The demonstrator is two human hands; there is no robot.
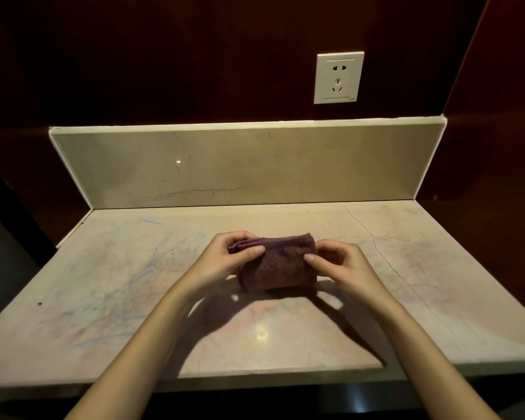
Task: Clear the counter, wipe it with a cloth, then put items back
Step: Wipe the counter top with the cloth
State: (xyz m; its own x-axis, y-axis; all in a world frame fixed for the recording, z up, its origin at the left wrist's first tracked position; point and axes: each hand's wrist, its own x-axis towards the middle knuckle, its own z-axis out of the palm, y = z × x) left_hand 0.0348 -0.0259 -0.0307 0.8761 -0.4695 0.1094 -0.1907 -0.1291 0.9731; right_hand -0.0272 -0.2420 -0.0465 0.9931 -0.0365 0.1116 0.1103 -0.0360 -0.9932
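Both hands were on it: left hand point(222, 262) and right hand point(343, 265) each pinched an end of the folded maroon cloth point(278, 262) above the scribbled counter point(103, 283)

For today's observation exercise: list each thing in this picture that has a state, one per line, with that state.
Cloth: folded, held above the counter by both hands.
Left hand: pinching the cloth's left end.
Right hand: pinching its right end.
Counter: marked with faint scribbles.
Wall socket: nothing plugged in.
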